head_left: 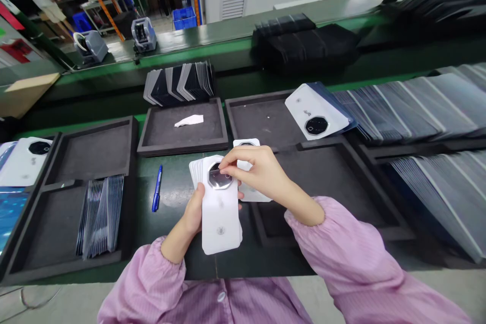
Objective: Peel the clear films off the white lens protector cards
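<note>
Above the green bench, my left hand [194, 208] grips a fanned stack of white phone-shaped panels [220, 217]. The top panel carries a black octagonal camera patch [217, 180] and a small round print low down. At the upper right edge of that patch, my right hand [255, 163] is closed in a pinch between thumb and forefinger. What sits between those fingertips is too small to make out. Partly covered by the right hand, another white panel [251, 194] lies on the bench behind the stack.
Left of the stack lies a blue pen [157, 188]. A dark tray [182, 149] holds a white scrap [190, 120]. Another tray [129, 162] contains a row of thin panels [100, 217]. White panels [309, 106] lean at the right, near long rows of grey sleeves [429, 101].
</note>
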`<state>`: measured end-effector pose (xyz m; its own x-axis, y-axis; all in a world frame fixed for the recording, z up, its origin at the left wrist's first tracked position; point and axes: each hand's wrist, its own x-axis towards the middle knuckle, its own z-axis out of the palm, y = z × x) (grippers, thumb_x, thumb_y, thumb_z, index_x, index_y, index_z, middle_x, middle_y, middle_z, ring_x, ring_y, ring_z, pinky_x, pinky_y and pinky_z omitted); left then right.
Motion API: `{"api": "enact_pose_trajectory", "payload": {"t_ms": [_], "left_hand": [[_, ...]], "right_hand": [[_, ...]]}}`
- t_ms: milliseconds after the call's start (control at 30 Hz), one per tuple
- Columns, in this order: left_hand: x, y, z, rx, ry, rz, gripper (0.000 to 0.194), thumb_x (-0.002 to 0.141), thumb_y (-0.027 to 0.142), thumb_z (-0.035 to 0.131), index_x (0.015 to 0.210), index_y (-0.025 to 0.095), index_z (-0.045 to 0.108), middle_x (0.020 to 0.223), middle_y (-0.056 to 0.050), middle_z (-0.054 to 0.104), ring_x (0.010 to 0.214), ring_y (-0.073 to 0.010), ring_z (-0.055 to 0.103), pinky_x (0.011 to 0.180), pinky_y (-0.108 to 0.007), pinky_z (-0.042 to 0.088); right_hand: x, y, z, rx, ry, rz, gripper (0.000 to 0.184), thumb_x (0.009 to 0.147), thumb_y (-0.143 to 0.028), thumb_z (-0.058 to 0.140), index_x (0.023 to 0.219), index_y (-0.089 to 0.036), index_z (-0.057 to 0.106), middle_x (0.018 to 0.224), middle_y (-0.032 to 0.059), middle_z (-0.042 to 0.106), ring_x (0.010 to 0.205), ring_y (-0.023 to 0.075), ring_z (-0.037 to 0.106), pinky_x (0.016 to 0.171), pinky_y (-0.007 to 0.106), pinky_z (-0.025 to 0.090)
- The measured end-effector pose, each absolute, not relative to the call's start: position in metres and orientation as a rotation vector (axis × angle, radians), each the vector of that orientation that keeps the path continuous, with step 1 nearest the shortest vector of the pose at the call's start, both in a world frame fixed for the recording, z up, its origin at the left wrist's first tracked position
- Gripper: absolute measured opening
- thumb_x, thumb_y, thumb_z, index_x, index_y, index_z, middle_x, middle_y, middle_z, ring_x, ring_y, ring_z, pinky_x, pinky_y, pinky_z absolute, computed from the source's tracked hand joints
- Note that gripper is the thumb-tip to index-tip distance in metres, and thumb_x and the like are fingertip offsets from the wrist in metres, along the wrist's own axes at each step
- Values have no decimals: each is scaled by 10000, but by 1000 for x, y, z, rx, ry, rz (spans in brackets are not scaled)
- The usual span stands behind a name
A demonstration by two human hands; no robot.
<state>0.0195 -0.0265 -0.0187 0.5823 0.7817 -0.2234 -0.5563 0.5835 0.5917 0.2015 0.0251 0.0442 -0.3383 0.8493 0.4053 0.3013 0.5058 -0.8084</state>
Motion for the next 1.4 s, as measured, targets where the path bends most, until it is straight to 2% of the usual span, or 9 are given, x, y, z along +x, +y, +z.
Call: {"api": "enact_pose_trajectory", "payload": {"t_ms": [67,167,267,400,733,933,1100,1267,1400], "left_hand": [[20,-27,-18,490,504,818,682,788,661,701,1168,96,720,1044,-158,783,876,-295,746,791,-366,556],[21,-26,-16,474,516,824,692,785,650,710,1183,85,712,1044,-165,781,885,-299,743,819,-371,548],[22,-26,-14,472,522,837,693,771,646,727,1171,80,717,1036,-162,781,871,-290,741,825,-361,543],[20,-26,-14,461,524,840,699,786,645,712,1210,90,695,1042,-165,780,882,-302,742,830,-379,542],[19,-26,-16,500,510,842,664,809,635,696,1193,93,715,1045,-160,785,890,-296,753,825,-367,565],[20,-26,-18,555,553,883,716,799,631,708,1263,88,664,1111,-200,764,960,-346,744,915,-447,539],[17,-26,-26,540,631,892,667,785,565,750,1240,86,659,1083,-212,767,1114,-418,689,1022,-555,472],[15,-21,-25,416,822,1073,453,717,458,811,1011,121,739,949,-112,794,990,-352,730,947,-446,540],[20,-15,-7,397,740,1112,486,812,481,703,1158,140,706,1209,-131,735,1019,-331,712,861,-421,568]], "right_hand": [[200,26,40,-974,-1937,528,17,834,-211,728,818,-210,722,832,42,703,776,212,654,730,369,533],[199,26,36,-1170,-1819,177,370,785,-287,784,1135,-229,679,1070,109,636,996,304,606,859,477,517],[201,26,36,-1188,-1753,255,537,778,-291,785,1271,-241,578,1164,115,582,1059,302,589,892,475,529],[202,27,36,-1054,-1833,534,384,795,-285,773,1144,-244,617,1120,79,615,981,249,629,841,408,566],[202,28,37,-996,-1879,618,180,868,-218,677,1047,-223,700,975,64,683,884,215,654,793,361,548],[206,31,41,-1125,-1847,893,207,789,-348,778,922,-199,724,859,40,699,766,187,633,719,343,547],[210,37,39,-1101,-1677,959,231,736,-370,814,830,-201,687,939,49,694,845,200,669,729,345,569],[250,60,39,-1099,-1235,1227,442,615,-440,879,848,-218,577,711,-1,690,610,173,668,557,286,545],[283,76,34,-1273,-1210,1359,502,519,-399,932,822,-198,586,626,10,691,556,180,660,519,277,515]]}}
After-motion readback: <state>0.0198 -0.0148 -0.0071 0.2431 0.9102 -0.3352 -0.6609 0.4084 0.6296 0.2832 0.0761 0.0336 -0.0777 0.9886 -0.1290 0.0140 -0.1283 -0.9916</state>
